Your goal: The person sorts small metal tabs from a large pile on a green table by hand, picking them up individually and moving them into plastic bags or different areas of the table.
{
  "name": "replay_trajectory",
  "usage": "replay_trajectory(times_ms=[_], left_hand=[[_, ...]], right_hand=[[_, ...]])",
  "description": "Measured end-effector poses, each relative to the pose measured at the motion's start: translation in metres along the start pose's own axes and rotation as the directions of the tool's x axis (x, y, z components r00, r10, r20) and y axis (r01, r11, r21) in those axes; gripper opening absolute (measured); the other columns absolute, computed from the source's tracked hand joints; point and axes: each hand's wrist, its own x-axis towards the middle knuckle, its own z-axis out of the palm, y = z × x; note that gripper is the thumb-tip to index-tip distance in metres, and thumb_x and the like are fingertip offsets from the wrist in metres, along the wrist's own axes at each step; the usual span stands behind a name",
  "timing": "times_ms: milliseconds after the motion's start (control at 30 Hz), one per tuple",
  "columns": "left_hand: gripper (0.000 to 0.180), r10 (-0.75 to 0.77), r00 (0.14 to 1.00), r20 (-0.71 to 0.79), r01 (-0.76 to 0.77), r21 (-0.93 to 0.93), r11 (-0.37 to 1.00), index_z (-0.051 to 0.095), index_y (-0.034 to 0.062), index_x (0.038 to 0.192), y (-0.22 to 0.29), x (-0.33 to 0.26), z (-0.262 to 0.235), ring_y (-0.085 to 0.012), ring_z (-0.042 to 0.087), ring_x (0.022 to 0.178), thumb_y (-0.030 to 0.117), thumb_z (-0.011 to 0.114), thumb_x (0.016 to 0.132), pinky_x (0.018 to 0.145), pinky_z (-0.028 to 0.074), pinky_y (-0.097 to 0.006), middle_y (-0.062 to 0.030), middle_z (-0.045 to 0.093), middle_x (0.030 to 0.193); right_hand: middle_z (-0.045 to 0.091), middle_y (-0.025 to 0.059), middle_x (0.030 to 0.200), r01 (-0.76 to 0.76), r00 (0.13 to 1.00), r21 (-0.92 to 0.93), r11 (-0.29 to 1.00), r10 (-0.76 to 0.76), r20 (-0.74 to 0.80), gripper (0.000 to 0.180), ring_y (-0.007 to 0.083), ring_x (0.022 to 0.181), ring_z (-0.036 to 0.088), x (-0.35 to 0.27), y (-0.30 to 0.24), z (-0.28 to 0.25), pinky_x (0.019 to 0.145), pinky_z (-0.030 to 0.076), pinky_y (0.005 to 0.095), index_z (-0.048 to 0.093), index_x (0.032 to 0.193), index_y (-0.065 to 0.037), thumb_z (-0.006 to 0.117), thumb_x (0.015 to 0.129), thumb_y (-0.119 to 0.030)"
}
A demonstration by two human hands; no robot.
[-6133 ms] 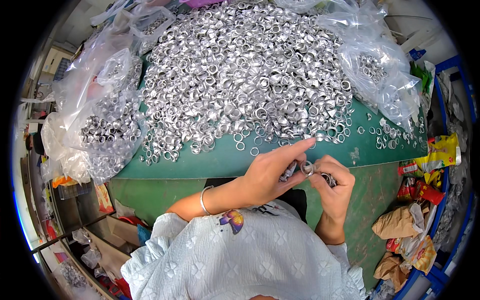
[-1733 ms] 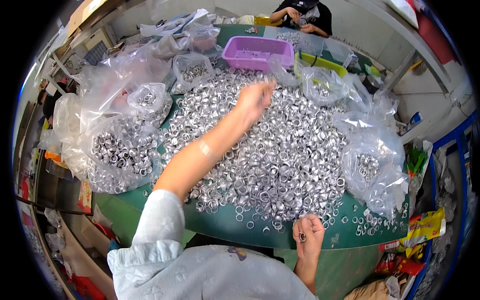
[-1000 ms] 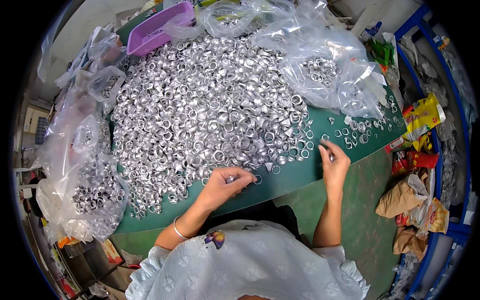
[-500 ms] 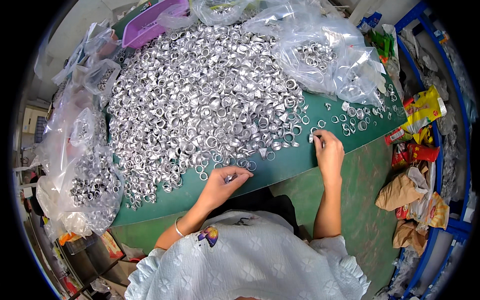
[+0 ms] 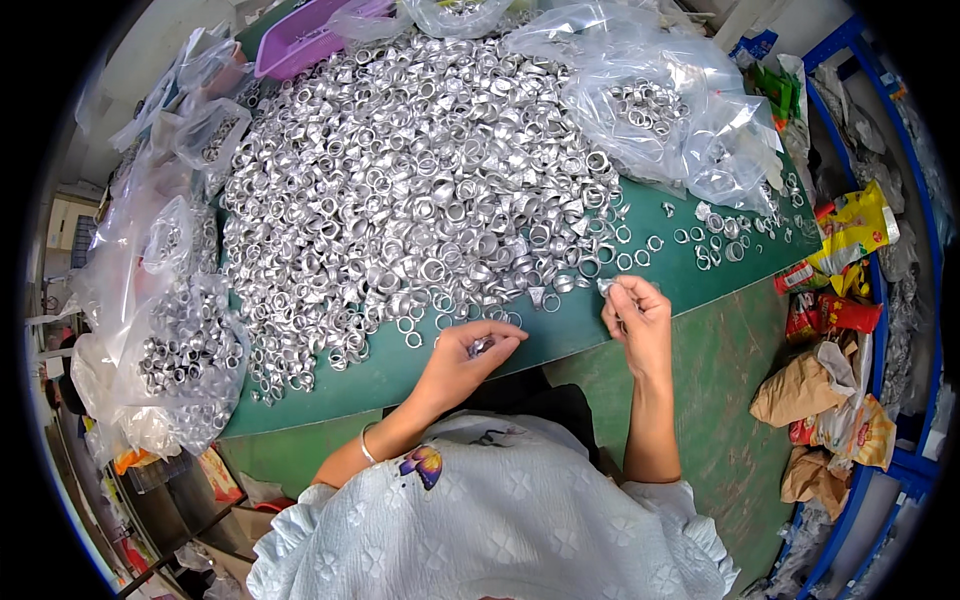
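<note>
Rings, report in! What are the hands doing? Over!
Left hand curled around silver bits. Right hand pinching a silver piece. Ring pile just beyond; plastic bags beside it, away from hands.

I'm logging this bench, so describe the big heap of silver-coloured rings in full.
The heap of rings is a broad, loose mound of silver-coloured, metallic-looking pieces spread over the green tabletop. Some are slim bands, others have wide, shaped tops; they overlap, tilted every way. Its near edge thins into single rings lying apart. The purple basin stands at its far left edge, and clear plastic bags flank it. The left hand is by its near edge; contact is unclear.
</note>
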Motion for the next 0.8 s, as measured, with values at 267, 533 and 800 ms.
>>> replay_trajectory(times_ms=[267,533,800], left_hand=[[0.035,0.059,0.996,0.060,-0.052,-0.121,0.991,0.059,0.0039,0.110,0.026,0.012,0.020,-0.0028,0.037,0.060,0.002,0.064,0.076,0.054,0.033,-0.018,0.0054,0.043,0.064],[0.027,0.139,0.990,-0.007,-0.139,0.048,0.989,0.062,0.0022,0.101,0.017,0.014,0.022,-0.0045,0.040,0.060,0.004,0.066,0.075,0.055,0.036,-0.019,0.0025,0.046,0.063],[0.025,0.146,0.986,-0.076,-0.138,0.096,0.986,0.064,0.0035,0.099,0.009,0.017,0.021,-0.0052,0.047,0.064,0.006,0.067,0.074,0.060,0.040,-0.020,-0.0002,0.056,0.069]], right_hand=[[0.045,0.0041,0.065,-0.576,0.803,0.554,0.602,0.287,0.523,0.019,0.0087,0.048,0.039,-0.025,-0.002,0.029,0.036,0.028,0.0176,0.045,0.079,-0.004,0.049,0.090,-0.019],[0.051,0.0028,0.061,-0.273,0.939,0.166,0.948,0.225,0.258,0.020,0.0085,0.050,0.045,-0.027,-0.002,0.032,0.040,0.031,0.0196,0.056,0.100,-0.001,0.056,0.085,-0.013],[0.053,0.0104,0.063,0.324,0.868,-0.787,0.525,-0.496,0.027,0.011,0.0186,0.052,0.051,0.005,0.021,0.022,0.048,0.040,0.0295,0.057,0.087,0.000,0.060,0.079,-0.007]])
